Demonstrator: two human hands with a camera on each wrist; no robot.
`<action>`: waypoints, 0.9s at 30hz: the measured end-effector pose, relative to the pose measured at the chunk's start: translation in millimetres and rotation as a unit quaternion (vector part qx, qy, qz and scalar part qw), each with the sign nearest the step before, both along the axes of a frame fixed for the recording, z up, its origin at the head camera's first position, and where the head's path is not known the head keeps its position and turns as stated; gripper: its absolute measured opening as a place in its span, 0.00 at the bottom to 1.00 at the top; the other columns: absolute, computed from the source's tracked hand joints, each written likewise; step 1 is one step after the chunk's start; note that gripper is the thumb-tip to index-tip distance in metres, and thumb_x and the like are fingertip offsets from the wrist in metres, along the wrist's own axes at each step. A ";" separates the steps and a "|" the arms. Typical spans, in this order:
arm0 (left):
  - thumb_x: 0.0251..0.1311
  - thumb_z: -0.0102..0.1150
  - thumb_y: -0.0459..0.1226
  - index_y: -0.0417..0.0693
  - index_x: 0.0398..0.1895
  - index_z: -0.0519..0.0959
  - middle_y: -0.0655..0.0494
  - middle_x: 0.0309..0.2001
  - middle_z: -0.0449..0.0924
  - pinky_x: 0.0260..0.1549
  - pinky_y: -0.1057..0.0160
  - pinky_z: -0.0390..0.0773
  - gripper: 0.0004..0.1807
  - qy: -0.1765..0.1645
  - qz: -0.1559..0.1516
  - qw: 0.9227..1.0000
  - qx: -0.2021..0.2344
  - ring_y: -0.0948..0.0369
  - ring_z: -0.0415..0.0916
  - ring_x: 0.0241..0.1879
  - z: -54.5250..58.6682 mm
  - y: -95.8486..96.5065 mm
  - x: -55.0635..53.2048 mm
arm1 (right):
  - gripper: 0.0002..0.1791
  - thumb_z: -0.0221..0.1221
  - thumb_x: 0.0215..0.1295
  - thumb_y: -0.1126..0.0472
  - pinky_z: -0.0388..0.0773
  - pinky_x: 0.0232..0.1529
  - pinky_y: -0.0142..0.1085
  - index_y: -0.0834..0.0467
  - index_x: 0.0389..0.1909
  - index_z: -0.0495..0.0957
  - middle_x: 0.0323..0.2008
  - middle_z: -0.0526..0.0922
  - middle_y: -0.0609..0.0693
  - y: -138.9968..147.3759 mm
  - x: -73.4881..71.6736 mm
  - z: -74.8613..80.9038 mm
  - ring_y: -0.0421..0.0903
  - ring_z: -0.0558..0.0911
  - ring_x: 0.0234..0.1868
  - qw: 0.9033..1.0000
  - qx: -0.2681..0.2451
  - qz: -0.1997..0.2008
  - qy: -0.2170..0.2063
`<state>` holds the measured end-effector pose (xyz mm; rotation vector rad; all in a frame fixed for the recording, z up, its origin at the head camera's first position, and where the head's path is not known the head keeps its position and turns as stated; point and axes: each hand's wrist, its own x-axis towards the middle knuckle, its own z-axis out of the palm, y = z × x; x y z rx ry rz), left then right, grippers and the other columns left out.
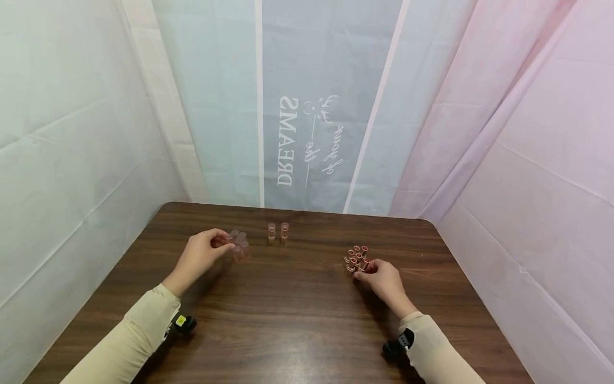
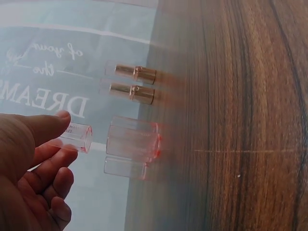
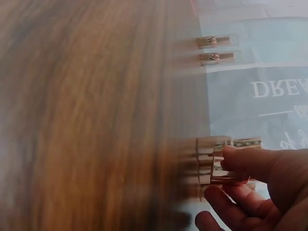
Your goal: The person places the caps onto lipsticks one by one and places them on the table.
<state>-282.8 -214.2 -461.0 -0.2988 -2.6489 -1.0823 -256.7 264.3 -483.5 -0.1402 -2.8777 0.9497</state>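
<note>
My left hand (image 1: 198, 260) pinches a clear, pink-tinted lipstick cap (image 2: 79, 138) between thumb and fingers. Right beside it stands a cluster of similar clear caps (image 1: 241, 248), seen from the side as pinkish cylinders (image 2: 130, 139) in the left wrist view. On the right, my right hand (image 1: 386, 281) pinches a gold lipstick tube (image 3: 228, 168) at the near edge of a group of gold tubes (image 1: 355, 256) with red tops. Fingers and overlap hide part of this group. Two capped lipsticks (image 1: 285, 232) stand upright between the hands, farther back.
Everything stands on a dark wood-grain table (image 1: 278, 320) with rounded far corners. Behind it hangs a grey-blue cloth (image 1: 331, 69) with white lettering, and pale cloth walls (image 1: 72, 133) close off both sides. Each forearm wears a small black camera (image 1: 399, 344) at the wrist.
</note>
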 end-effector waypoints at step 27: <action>0.59 0.73 0.46 0.56 0.43 0.87 0.68 0.34 0.85 0.33 0.65 0.79 0.11 0.009 -0.089 0.995 0.040 0.65 0.79 0.33 8.9 51.3 31.7 | 0.12 0.75 0.58 0.54 0.80 0.36 0.32 0.53 0.37 0.83 0.35 0.87 0.47 -93.8 15.5 88.6 0.48 0.84 0.35 0.958 -0.172 0.144 0.180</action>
